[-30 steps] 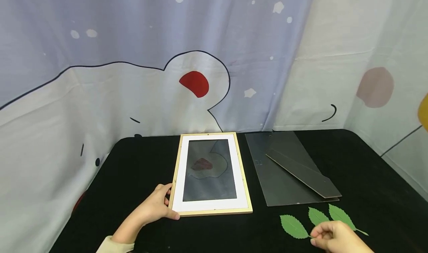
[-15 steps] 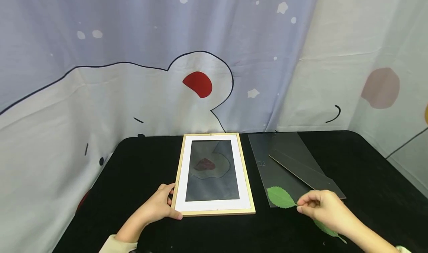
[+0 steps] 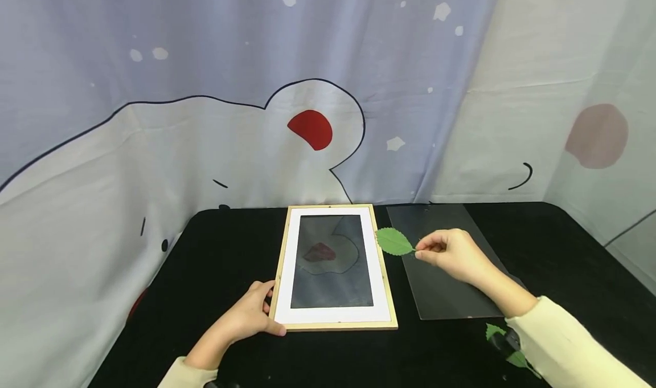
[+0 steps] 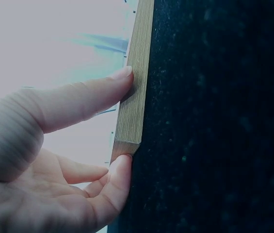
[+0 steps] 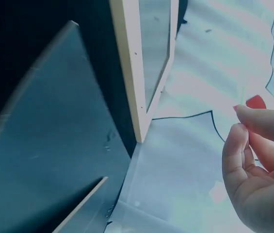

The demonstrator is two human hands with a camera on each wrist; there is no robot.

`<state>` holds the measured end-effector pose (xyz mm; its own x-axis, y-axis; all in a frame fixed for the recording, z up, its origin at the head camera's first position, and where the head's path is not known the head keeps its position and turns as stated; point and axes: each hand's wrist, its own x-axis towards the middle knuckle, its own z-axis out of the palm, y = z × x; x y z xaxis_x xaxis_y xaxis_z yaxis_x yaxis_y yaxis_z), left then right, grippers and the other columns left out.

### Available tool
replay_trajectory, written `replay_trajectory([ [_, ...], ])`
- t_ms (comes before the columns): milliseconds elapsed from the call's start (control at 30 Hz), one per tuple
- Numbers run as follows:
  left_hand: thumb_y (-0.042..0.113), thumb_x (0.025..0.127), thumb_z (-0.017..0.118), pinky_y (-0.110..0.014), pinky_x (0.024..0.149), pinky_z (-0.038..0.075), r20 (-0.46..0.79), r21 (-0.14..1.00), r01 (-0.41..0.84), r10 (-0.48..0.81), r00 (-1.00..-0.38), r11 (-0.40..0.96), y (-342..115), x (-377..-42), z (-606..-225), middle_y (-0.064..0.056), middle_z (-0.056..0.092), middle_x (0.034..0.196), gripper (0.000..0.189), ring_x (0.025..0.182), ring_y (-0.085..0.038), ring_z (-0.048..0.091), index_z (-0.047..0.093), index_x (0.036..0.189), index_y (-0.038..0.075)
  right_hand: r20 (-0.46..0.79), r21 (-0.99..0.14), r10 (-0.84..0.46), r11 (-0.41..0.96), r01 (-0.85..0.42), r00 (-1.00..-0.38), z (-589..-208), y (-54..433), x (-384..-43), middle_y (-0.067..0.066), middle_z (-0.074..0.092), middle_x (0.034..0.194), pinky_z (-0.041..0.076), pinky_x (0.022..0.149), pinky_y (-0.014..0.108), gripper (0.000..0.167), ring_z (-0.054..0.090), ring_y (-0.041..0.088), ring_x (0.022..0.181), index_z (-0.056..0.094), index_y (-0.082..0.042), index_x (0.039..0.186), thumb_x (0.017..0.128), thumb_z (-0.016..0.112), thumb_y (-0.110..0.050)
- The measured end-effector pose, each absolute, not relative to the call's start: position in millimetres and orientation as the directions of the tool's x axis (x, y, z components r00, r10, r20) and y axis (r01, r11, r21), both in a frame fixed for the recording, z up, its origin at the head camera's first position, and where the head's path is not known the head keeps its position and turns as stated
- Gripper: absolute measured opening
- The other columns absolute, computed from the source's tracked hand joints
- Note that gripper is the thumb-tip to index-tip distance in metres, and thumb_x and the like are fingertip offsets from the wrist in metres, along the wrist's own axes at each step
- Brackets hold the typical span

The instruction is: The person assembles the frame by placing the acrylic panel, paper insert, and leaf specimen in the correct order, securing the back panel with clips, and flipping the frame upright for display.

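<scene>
A light wooden picture frame (image 3: 353,326) with a white mat and a dark, reflective centre lies on the black table. At its near left corner my left hand (image 3: 249,318) grips it, thumb on the front edge and fingers on the left side. The left wrist view shows the thumb (image 4: 95,92) against the wooden edge. Between thumb and fingertips my right hand (image 3: 456,255) pinches the stem of a green serrated leaf (image 3: 393,241). This leaf is in the air, its tip overlapping the frame's right edge in the head view.
A dark board (image 3: 435,297), its stand flap partly hidden by my right arm, lies right of the frame. Two more green leaves (image 3: 517,358) lie near the table's front, partly behind the right sleeve (image 3: 569,342). A printed curtain (image 3: 220,148) hangs behind the table.
My right hand has lifted one leaf off the table and carried it up and left, over the board to the frame's right edge. The left hand keeps its grip on the frame's corner.
</scene>
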<state>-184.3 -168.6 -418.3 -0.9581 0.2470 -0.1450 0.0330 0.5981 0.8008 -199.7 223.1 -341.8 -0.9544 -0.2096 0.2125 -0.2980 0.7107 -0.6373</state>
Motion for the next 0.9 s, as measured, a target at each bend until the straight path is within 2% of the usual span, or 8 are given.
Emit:
replay_trajectory([
  [300, -0.003, 0.050, 0.090, -0.031, 0.065, 0.042, -0.151, 0.799, 0.024, 0.239, -0.959, 0.601, -170.2, -184.9, -420.5, -0.012, 0.045, 0.106, 0.100, 0.080, -0.022, 0.046, 0.041, 0.137, -0.010, 0.206, -0.643, -0.214, 0.706, -0.297, -0.955, -336.4, 191.0, -257.6, 0.002, 0.069, 0.074, 0.047, 0.060, 0.029, 0.009, 0.059, 0.011, 0.063, 0.074, -0.004, 0.087, 0.085, 0.072, -0.012],
  [467, -0.003, 0.050, 0.090, -0.031, 0.065, 0.042, -0.156, 0.798, 0.018, 0.236, -0.959, 0.602, -170.1, -184.0, -421.6, -0.012, 0.045, 0.106, 0.100, 0.080, -0.022, 0.047, 0.042, 0.137, -0.010, 0.157, -0.684, -0.212, 0.682, -0.261, -0.965, -333.1, 173.0, -281.7, 0.007, 0.072, 0.082, 0.050, 0.063, 0.029, 0.012, 0.065, 0.018, 0.068, 0.074, -0.003, 0.091, 0.086, 0.070, -0.013],
  [667, -0.002, 0.051, 0.090, -0.031, 0.066, 0.042, -0.143, 0.801, 0.036, 0.249, -0.958, 0.598, -169.1, -185.2, -421.3, -0.013, 0.046, 0.107, 0.099, 0.080, -0.022, 0.047, 0.041, 0.137, -0.011, 0.116, -0.712, -0.185, 0.670, -0.211, -0.976, -339.3, 159.3, -305.6, 0.010, 0.072, 0.089, 0.050, 0.065, 0.029, 0.015, 0.065, 0.022, 0.071, 0.074, -0.002, 0.096, 0.088, 0.070, -0.014],
  [900, -0.002, 0.051, 0.090, -0.031, 0.066, 0.042, -0.145, 0.800, 0.034, 0.248, -0.958, 0.599, -170.0, -185.4, -420.7, -0.013, 0.046, 0.108, 0.100, 0.079, -0.021, 0.047, 0.041, 0.138, -0.011, 0.075, -0.746, -0.152, 0.647, -0.156, -0.986, -347.7, 145.0, -328.3, 0.014, 0.070, 0.098, 0.051, 0.071, 0.032, 0.019, 0.066, 0.034, 0.084, 0.073, -0.001, 0.101, 0.089, 0.068, -0.016],
])
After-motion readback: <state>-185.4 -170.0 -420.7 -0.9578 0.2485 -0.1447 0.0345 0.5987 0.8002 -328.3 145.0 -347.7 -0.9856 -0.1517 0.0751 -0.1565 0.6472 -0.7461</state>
